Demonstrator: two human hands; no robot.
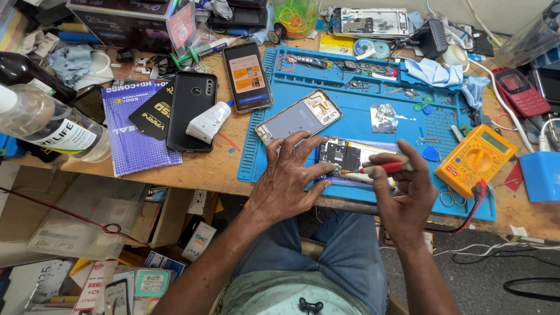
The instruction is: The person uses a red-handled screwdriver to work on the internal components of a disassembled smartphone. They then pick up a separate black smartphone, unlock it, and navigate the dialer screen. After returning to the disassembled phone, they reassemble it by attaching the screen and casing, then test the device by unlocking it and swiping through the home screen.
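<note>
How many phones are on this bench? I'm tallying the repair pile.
7, maybe more under clutter: opened phone under both hands, frame, lit phone, black phone, stripped phone, red keypad phone, dark phone.

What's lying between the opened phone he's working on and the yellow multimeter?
A small blue pick lies on the blue mat between the opened phone and the yellow multimeter, seen from the head camera.

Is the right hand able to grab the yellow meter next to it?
Probably yes. The yellow meter lies just beside the right hand on the blue mat with nothing between, though that hand now holds a red screwdriver.
</note>
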